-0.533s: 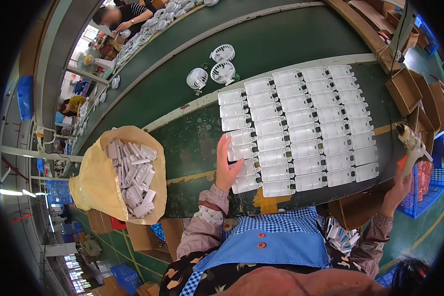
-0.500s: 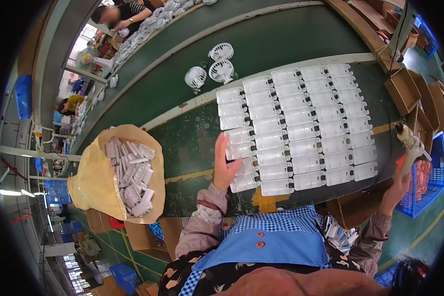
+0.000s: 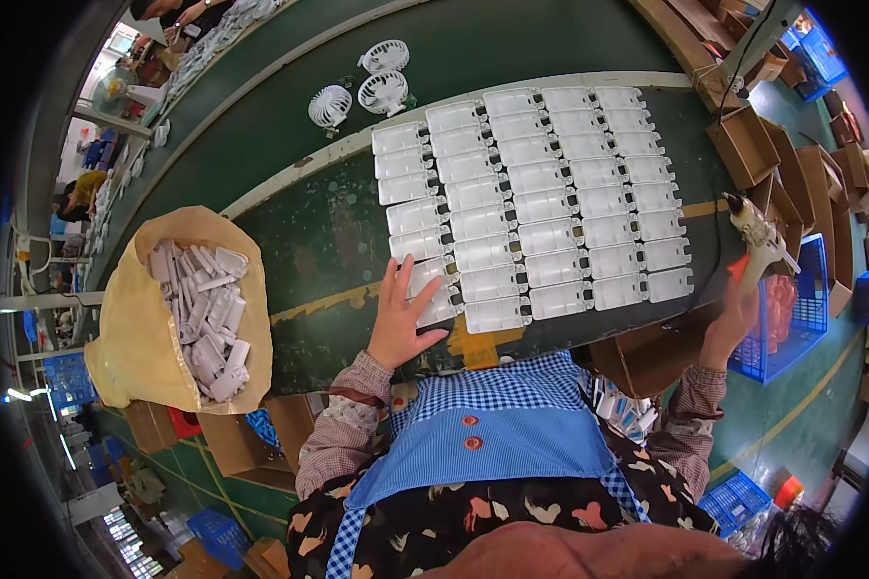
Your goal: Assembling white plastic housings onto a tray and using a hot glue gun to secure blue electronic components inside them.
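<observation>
Rows of white plastic shells [image 3: 512, 217], hollow side up, lie in a close grid on the dark green bench. At the grid's near left corner is my left hand [image 3: 396, 318], palm down with fingers and thumb spread. Its fingertips touch or hover over the shells there; I cannot tell which. Off the bench's right end, my right hand [image 3: 731, 323] is wrapped round the handle of a white hot glue gun [image 3: 763, 236]. The gun's dark nozzle points up and away, and an orange trigger shows by the fingers.
A yellow sack [image 3: 135, 309] full of white plastic pieces [image 3: 208, 314] stands left. Three small white fans [image 3: 383, 92] lie on the far conveyor [image 3: 473, 48]. Cardboard boxes [image 3: 743, 145] and a blue crate [image 3: 792, 328] are at right. Other people work far left.
My left hand has drawn back toward me along the grid's left column, its fingers more spread. The whole view has shifted. My right hand still holds the glue gun.
</observation>
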`<move>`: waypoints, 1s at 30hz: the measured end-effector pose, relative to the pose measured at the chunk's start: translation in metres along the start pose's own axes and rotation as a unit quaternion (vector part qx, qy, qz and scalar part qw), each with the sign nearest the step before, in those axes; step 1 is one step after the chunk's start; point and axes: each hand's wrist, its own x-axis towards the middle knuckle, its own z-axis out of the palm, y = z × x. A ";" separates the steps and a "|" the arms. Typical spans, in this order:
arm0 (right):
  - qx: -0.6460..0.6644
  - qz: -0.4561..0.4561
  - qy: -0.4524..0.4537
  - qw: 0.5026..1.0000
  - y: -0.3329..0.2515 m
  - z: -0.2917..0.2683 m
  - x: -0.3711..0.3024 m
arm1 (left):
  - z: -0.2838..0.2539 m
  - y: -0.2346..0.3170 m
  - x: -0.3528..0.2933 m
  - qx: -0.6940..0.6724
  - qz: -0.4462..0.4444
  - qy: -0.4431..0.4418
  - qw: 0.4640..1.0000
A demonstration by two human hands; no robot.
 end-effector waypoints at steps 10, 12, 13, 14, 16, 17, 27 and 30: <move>0.001 -0.014 0.000 1.000 -0.012 -0.001 -0.005 | 0.006 -0.002 0.001 0.047 -0.040 0.049 0.997; 0.005 -0.018 -0.001 1.000 -0.015 0.000 -0.005 | 0.007 -0.003 0.002 0.051 -0.038 0.051 0.997; 0.004 -0.021 0.008 1.000 -0.019 0.002 -0.007 | 0.008 -0.004 0.003 0.044 -0.034 0.054 0.997; 0.003 -0.024 0.016 1.000 -0.022 0.004 -0.008 | 0.008 -0.004 0.004 0.036 -0.032 0.057 0.997; 0.006 -0.025 0.012 1.000 -0.018 0.002 -0.008 | 0.007 -0.003 0.005 0.037 -0.030 0.061 0.997; 0.009 -0.027 0.008 1.000 -0.017 0.001 -0.007 | 0.007 -0.003 0.006 0.036 -0.028 0.064 0.997; 0.008 -0.031 -0.002 1.000 -0.026 0.009 -0.009 | 0.006 -0.007 0.015 0.024 -0.024 0.058 0.998; -0.035 -0.040 0.001 0.999 -0.018 0.004 -0.005 | 0.006 -0.006 0.011 0.035 -0.031 0.061 0.997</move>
